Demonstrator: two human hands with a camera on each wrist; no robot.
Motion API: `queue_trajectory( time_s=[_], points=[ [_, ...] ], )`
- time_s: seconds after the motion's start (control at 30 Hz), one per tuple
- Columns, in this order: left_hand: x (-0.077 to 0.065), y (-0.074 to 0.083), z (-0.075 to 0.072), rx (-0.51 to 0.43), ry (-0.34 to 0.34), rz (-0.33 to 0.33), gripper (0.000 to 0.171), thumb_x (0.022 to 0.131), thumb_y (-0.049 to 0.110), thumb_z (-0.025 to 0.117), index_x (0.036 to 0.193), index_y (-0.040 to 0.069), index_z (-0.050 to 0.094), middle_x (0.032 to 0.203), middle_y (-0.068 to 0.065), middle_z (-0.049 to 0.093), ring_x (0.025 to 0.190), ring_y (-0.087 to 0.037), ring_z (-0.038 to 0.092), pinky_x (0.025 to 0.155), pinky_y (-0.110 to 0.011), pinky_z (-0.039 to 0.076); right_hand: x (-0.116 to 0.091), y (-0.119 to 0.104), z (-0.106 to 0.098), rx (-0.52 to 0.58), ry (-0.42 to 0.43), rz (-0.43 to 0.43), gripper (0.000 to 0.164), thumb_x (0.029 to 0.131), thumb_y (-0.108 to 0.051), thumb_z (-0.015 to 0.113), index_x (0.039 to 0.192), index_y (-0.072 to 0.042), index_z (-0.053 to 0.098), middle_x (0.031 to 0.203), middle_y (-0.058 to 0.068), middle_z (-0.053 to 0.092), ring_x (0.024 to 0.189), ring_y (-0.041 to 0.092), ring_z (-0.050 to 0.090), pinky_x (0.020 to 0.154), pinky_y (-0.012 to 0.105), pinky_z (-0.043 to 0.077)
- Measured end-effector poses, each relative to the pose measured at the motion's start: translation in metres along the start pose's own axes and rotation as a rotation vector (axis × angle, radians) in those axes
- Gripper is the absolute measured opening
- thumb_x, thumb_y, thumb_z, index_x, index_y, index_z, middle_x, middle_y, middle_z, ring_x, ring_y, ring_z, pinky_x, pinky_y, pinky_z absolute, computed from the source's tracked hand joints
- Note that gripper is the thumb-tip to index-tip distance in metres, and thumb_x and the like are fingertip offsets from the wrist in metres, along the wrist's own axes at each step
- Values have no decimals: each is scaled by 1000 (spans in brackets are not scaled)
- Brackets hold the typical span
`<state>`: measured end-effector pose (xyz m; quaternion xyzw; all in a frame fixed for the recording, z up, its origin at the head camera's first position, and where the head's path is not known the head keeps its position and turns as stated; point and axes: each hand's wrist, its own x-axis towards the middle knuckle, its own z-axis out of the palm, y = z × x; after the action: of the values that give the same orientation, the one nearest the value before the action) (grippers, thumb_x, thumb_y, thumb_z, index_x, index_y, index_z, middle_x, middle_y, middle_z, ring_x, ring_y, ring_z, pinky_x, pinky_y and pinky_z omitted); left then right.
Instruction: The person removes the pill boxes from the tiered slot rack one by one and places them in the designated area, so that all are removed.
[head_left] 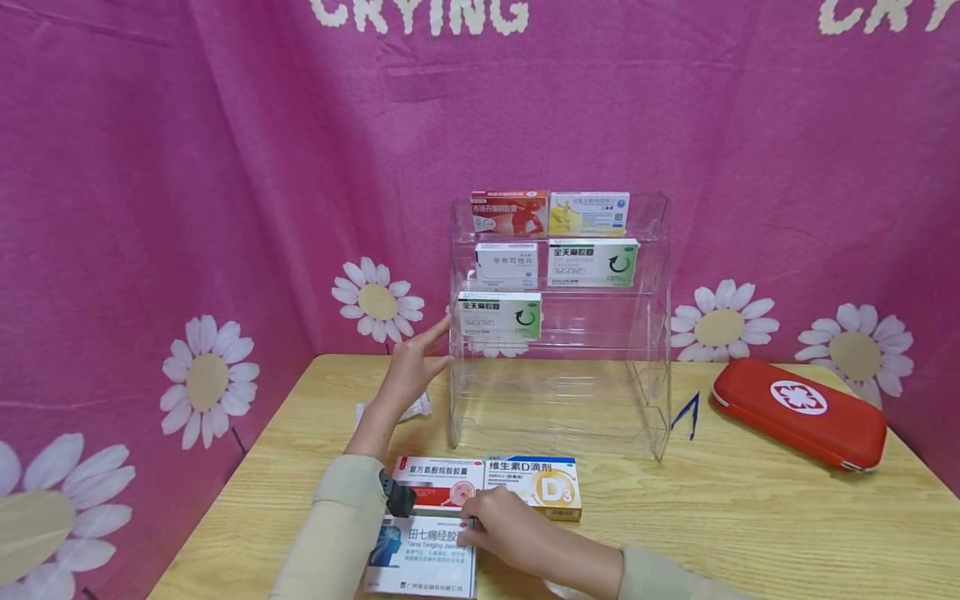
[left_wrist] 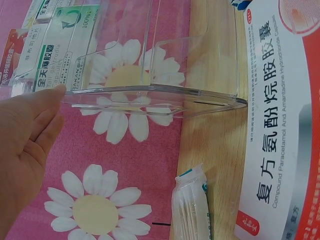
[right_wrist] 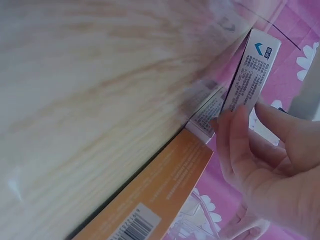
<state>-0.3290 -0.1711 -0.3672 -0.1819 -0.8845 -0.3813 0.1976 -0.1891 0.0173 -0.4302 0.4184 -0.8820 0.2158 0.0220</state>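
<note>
Right hand (head_left: pixel 510 527) pinches white-and-blue box (head_left: pixel 423 560), lower centre; left hand (head_left: pixel 411 367), fingers extended, touches clear rack (head_left: pixel 570 396), centre; crooked lift could jostle neighbouring red-and-white box (head_left: pixel 431 485), sideways push shift rack.

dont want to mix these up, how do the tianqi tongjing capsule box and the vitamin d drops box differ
The Tianqi Tongjing capsule box shows a blue head figure on white; the vitamin D drops box shows a large yellow-orange D3 circle. The right hand pinches the Tianqi Tongjing capsule box; the vitamin D drops box lies on the table, not gripped. Both are cartons with Chinese print on the front.
</note>
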Motion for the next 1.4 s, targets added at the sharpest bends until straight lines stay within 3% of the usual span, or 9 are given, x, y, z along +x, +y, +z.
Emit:
queue_trajectory(
  time_s=[0.5, 0.77, 0.97, 1.17, 1.4],
  points=[
    [-1, -1, -1, -11, 12, 16, 64, 85, 2, 72, 144, 9, 48, 133, -14, 61, 121, -30, 62, 101, -40, 52, 1, 4, 4, -12, -9, -54, 7, 82, -13, 78, 80, -9, 74, 72, -4, 71, 66, -4, 51, 60, 5, 43],
    [0, -1, 0, -13, 19, 26, 63, 85, 2, 72, 144, 8, 49, 132, -15, 62, 120, -30, 62, 102, -39, 52, 0, 9, -5, 51, 74, -71, 10, 84, -17, 77, 85, -9, 71, 71, -4, 63, 64, -3, 46, 58, 5, 40],
    [1, -2, -2, 2, 16, 25, 64, 85, 4, 72, 144, 10, 48, 133, -13, 61, 121, -29, 62, 102, -39, 52, 4, 26, -31, 73, 238, -145, 21, 85, -16, 75, 102, -4, 71, 94, 6, 72, 81, 17, 69, 73, 19, 59],
    [1, -3, -2, 12, 11, 20, 65, 85, 5, 73, 145, 11, 48, 134, -12, 61, 124, -29, 59, 103, -38, 51, 16, 55, -68, 26, 519, -190, 28, 81, -13, 78, 105, -3, 69, 100, 9, 72, 82, 20, 71, 72, 26, 62],
    [0, -3, 1, 10, 5, 14, 65, 86, 5, 72, 145, 10, 47, 134, -11, 60, 125, -28, 59, 105, -38, 50, 33, 86, -105, -85, 718, -197, 31, 76, -5, 81, 105, 0, 69, 100, 13, 71, 89, 26, 71, 77, 33, 63]
  ],
)
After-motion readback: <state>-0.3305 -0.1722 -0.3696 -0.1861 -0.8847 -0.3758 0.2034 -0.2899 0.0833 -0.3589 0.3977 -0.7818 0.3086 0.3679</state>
